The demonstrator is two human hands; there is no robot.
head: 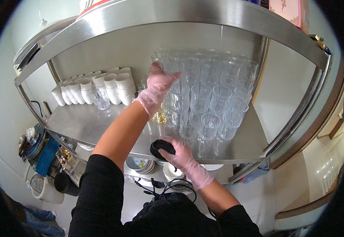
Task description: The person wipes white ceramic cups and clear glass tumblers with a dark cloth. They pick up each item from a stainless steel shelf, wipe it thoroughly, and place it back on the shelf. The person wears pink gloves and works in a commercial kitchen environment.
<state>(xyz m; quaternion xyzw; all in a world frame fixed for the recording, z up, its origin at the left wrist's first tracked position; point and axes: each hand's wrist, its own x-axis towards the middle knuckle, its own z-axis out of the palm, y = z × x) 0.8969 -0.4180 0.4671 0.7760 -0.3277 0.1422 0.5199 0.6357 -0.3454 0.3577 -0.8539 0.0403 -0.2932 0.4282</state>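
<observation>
My left hand [160,81], in a thin pink glove, reaches up to the left end of the stacked clear glasses [207,96]. Its fingertips overlap a back-row glass [157,56] in the picture; whether they touch it cannot be told. The thumb points right, towards the other glasses. Lower down, at the front edge of the steel shelf [118,118], my right hand [181,154], also gloved, grips a round black item [162,149] whose material is unclear. Small gold-coloured glassware [160,116] stands partly hidden below my left wrist.
Stacked white cups [115,86] fill the shelf's left part, with a clear glass vessel [102,100] before them. Bowls [141,165] sit on the tier below. Steel posts [299,115] bound the shelf. Black cables [172,188] hang before my body. A person's legs [38,219] show lower left.
</observation>
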